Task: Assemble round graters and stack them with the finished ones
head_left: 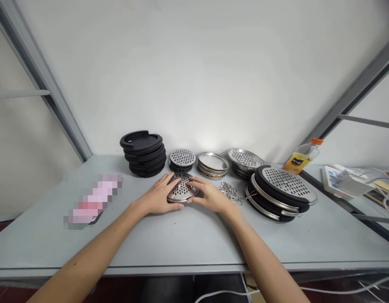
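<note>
A round metal grater disc [183, 192] with rows of punched holes lies on the table in front of me. My left hand [157, 196] grips its left side, fingers over the top and thumb at the near edge. From the right, my right hand [210, 195] holds the opposite rim in the same way. What lies beneath the disc is hidden. Just behind it stands a stack of small grater discs [182, 157]. A pile of bent wire hooks [230, 192] is close to my right hand.
Black rings [143, 145] are stacked at back left, beside plain metal rings [213, 161] and larger grater discs [244, 158]. Stacked black-rimmed graters [285, 185] stand right, before a drink bottle [300, 158]. A power strip [336, 183] lies far right, a blurred pink object [99, 195] left.
</note>
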Available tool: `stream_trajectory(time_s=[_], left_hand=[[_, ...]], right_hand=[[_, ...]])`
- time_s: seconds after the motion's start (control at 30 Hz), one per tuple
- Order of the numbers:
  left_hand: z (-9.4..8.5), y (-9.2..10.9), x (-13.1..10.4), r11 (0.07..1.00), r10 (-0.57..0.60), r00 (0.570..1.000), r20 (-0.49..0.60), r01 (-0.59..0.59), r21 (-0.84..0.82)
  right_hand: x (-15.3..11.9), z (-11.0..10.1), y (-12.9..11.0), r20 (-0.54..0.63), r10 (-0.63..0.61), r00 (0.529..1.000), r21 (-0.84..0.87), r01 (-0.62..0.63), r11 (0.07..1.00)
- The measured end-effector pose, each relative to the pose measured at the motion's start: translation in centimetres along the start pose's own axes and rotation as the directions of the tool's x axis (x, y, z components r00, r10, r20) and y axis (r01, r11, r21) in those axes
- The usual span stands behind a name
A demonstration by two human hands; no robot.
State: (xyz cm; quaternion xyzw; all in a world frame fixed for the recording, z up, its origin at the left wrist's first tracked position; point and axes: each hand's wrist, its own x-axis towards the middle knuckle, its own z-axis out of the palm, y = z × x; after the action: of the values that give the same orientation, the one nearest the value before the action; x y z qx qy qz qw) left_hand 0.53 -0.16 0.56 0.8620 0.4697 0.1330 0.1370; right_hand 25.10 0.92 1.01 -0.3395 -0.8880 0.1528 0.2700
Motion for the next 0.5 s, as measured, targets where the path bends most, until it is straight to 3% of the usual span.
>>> stream_trajectory(time_s=[0.27,0.5], left_hand=[[-0.31,0.29,-0.10,0.999,0.031,0.999,-0.031,-0.032,-0.033],[0.11,0.39,-0.07,0.999,0.039,0.999,-0.006,-0.039,0.016]], right_hand=[[-0.06,-0.52,-0.47,-0.016,0.025,1.000,0.008,-0.025,1.000],[-0.44,-0.19,0.05,0.062,0.111,0.992,-0.031,-0.109,0.994]])
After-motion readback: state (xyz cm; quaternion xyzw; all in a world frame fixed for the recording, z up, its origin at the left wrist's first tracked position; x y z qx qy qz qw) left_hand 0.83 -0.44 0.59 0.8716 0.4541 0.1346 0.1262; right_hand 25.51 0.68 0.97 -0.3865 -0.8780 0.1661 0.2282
